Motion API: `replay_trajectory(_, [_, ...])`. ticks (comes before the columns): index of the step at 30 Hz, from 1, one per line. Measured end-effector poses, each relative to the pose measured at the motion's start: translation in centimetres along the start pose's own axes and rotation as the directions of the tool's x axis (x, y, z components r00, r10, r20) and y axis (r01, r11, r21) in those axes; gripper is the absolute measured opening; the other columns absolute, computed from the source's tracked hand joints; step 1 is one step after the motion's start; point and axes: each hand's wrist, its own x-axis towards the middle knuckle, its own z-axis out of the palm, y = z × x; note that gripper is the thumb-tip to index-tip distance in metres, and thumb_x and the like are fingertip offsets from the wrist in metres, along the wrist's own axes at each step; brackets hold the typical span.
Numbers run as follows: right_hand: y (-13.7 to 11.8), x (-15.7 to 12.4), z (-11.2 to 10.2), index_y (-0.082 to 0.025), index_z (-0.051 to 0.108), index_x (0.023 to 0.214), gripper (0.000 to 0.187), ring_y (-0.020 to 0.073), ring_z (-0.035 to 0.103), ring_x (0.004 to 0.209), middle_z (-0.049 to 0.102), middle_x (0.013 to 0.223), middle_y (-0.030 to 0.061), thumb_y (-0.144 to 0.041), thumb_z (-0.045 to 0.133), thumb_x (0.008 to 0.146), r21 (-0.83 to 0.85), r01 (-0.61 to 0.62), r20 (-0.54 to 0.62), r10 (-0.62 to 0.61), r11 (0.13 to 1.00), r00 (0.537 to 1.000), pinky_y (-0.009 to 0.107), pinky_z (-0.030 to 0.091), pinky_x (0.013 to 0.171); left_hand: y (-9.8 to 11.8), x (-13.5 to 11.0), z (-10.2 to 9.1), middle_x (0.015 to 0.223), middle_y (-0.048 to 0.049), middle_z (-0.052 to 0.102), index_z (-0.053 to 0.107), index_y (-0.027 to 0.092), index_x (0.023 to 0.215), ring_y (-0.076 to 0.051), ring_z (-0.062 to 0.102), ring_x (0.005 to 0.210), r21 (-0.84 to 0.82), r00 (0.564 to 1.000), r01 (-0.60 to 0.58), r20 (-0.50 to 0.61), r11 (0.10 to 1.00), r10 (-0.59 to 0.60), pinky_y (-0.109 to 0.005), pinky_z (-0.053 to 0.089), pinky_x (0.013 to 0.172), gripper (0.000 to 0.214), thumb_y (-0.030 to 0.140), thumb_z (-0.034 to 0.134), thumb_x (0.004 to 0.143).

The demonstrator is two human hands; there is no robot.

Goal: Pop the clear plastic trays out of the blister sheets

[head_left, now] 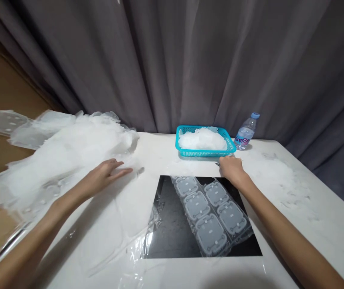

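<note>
My left hand (106,175) lies flat with fingers stretched out on the white table (310,216), at the edge of a big heap of clear plastic film sheets (54,156). My right hand (232,167) is curled just in front of a turquoise basket (203,151) and seems to pinch a small dark tool whose tip shows at its left. Between my arms a black mat (172,228) carries a clear sheet of several rounded film pieces (211,214). The basket holds a white pile of film scraps (202,139).
A small water bottle (245,134) with a blue cap stands right of the basket. Loose clear film (124,237) lies on the table left of the mat, and thin scraps (274,172) on the right. Grey curtains (190,60) hang behind; brown cardboard (0,88) shows at left.
</note>
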Motion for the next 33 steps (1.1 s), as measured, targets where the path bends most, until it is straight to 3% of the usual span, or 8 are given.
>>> replay_trajectory(3, [0.1,0.2,0.1,-0.012,0.072,0.130,0.038,0.0361,0.070,0.120,0.071,0.124,0.0292,-0.022,0.062,0.095,0.002,0.007,0.010,-0.007,1.000,1.000,0.044,0.052,0.098,-0.4,0.2,0.0,0.122,-0.0117,0.068,0.065,0.014,0.128,-0.024,0.068,0.085,0.223,1.000,-0.021,-0.009,0.975,0.024,-0.027,0.040,0.071,0.069,0.072,0.039,0.102])
replay_trajectory(7, [0.0,0.0,-0.2,-0.009,0.071,0.130,0.039,0.0344,0.068,0.124,0.069,0.128,0.0289,-0.008,0.055,0.094,0.019,0.009,0.036,-0.010,1.000,0.999,0.039,0.052,0.098,-0.4,1.3,-0.5,0.102,-0.0073,0.076,0.068,0.020,0.116,-0.027,0.067,0.086,0.576,0.988,-0.023,-0.111,0.817,0.106,-0.025,0.021,0.062,0.063,0.076,0.044,0.099])
replay_trajectory(11, [0.0,-1.2,-1.4,-0.003,0.068,0.131,0.038,0.0375,0.061,0.132,0.062,0.136,0.0329,-0.011,0.047,0.101,0.045,0.038,0.052,-0.041,0.998,0.998,0.039,0.052,0.097,-1.3,3.4,-0.5,0.097,-0.0091,0.073,0.068,0.017,0.107,-0.027,0.062,0.098,0.657,0.946,-0.117,-0.155,0.745,0.285,-0.028,0.036,0.077,0.074,0.082,0.032,0.098])
replay_trajectory(16, [0.2,-3.2,-3.6,-0.014,0.070,0.126,0.040,0.0299,0.068,0.117,0.070,0.129,0.0196,-0.044,0.060,0.103,0.131,0.226,0.176,-0.247,0.965,0.953,0.030,0.050,0.089,0.8,4.8,1.8,0.137,-0.0203,0.055,0.058,0.010,0.130,-0.036,0.044,0.128,0.500,0.881,-0.156,-0.319,0.852,0.348,-0.055,0.031,0.113,0.079,0.075,0.024,0.103])
replay_trajectory(18, [0.1,-3.7,-4.1,-0.016,0.072,0.122,0.047,0.0276,0.071,0.106,0.074,0.119,0.0156,-0.054,0.070,0.094,0.160,0.273,0.262,-0.308,0.948,0.915,0.028,0.050,0.081,4.3,4.1,4.3,0.132,-0.0222,0.057,0.059,0.008,0.127,-0.037,0.046,0.126,0.318,0.901,-0.299,-0.216,0.900,0.376,-0.059,0.031,0.113,0.066,0.065,0.031,0.106])
replay_trajectory(21, [-0.2,-4.2,-4.1,-0.012,0.073,0.118,0.048,0.0302,0.069,0.112,0.075,0.115,0.0167,-0.047,0.081,0.086,0.162,0.305,0.331,-0.343,0.939,0.879,0.028,0.049,0.081,10.3,1.6,9.2,0.125,-0.0144,0.065,0.061,0.017,0.125,-0.031,0.058,0.119,0.216,0.881,-0.437,-0.094,0.873,0.464,-0.048,0.043,0.109,0.053,0.062,0.040,0.106])
replay_trajectory(25, [0.4,-5.8,-3.3,-0.013,0.070,0.120,0.052,0.0286,0.069,0.111,0.073,0.119,0.0146,-0.045,0.086,0.082,0.177,0.353,0.366,-0.394,0.919,0.843,0.027,0.046,0.079,15.2,-2.4,13.7,0.161,-0.0232,0.043,0.050,0.015,0.148,-0.046,0.029,0.155,0.038,0.830,-0.557,0.002,0.829,0.558,-0.064,0.030,0.123,0.087,0.081,0.051,0.092])
replay_trajectory(33, [1.5,-9.6,-1.2,-0.013,0.076,0.097,0.028,0.0266,0.069,0.095,0.075,0.099,0.0113,-0.038,0.083,0.087,0.263,0.527,0.362,-0.589,0.808,0.722,0.028,0.040,0.070,14.5,-4.0,12.5,0.176,-0.0233,0.013,0.028,0.019,0.167,-0.046,0.011,0.162,-0.115,0.725,-0.635,0.253,0.764,0.641,-0.068,0.013,0.129,0.110,0.088,0.052,0.085])
